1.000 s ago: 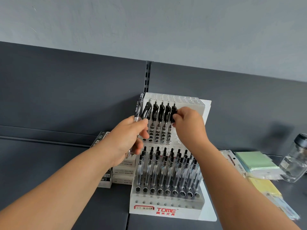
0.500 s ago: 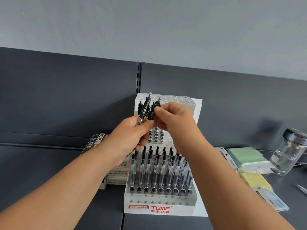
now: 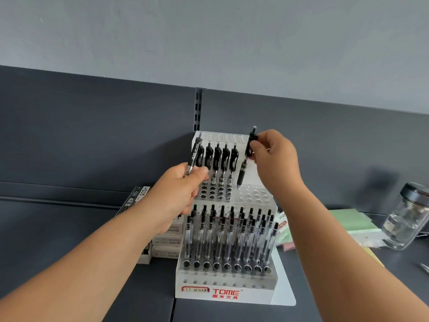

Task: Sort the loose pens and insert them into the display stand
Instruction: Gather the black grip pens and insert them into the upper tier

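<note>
Grey wall [image 3: 209, 43] above dark shelf back panel [image 3: 92, 135]; dark shelf surface [image 3: 58, 240] below. White tiered display stand [image 3: 232, 281] at centre, lower tier packed with clear pens [image 3: 232, 235], middle tier holding five black pens [image 3: 218, 163] at left. Left hand [image 3: 178, 194] curled round loose black pen [image 3: 194, 154], top end up. Right hand [image 3: 276, 159] pinches second black pen [image 3: 242, 170] by clip end, tip just above middle-tier holes, right of standing five. Stacked boxes [image 3: 166, 242] left of stand; green pad [image 3: 350, 220] and glass jar [image 3: 406, 219] at right.
</note>
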Demonstrator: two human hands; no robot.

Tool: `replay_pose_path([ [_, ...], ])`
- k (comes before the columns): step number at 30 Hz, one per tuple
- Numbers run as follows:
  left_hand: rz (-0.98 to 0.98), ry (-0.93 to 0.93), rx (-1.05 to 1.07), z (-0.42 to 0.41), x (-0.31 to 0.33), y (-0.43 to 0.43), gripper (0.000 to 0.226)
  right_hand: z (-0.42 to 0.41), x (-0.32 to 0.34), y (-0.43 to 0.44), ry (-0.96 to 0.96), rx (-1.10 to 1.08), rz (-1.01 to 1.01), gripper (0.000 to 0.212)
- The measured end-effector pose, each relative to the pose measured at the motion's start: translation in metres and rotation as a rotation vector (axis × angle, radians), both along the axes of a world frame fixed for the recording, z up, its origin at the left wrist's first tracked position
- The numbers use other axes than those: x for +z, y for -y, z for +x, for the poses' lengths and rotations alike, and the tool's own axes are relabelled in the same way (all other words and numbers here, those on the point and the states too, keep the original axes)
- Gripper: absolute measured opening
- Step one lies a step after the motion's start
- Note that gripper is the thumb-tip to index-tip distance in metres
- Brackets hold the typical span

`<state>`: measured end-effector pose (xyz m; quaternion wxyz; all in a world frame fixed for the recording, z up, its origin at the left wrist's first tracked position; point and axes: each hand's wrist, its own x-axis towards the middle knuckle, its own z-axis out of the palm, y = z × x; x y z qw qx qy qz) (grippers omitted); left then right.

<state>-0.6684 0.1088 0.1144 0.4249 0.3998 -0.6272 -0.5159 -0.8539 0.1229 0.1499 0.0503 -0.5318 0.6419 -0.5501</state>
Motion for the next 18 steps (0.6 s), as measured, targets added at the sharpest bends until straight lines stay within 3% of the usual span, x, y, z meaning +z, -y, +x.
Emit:
replay_pose_path([
  [4,0.038,-0.010,-0.003,0.002,0.000,0.000,0.028,0.000,-0.023,0.008,-0.105,-0.009,0.157,0.014],
  [11,0.061,0.008,-0.023,0.003,-0.002,0.000,0.029,-0.001,-0.023,0.006,-0.156,-0.057,0.211,0.014],
  [13,0.048,0.030,-0.036,0.002,-0.001,-0.001,0.026,0.004,-0.019,-0.002,-0.207,-0.125,0.134,0.013],
  [16,-0.042,0.127,-0.028,-0.002,-0.001,-0.002,0.030,0.022,-0.007,-0.016,-0.053,0.011,-0.029,0.010],
  [18,-0.137,0.186,-0.014,-0.007,-0.001,-0.003,0.037,0.035,-0.001,-0.022,0.128,0.220,0.019,0.015],
])
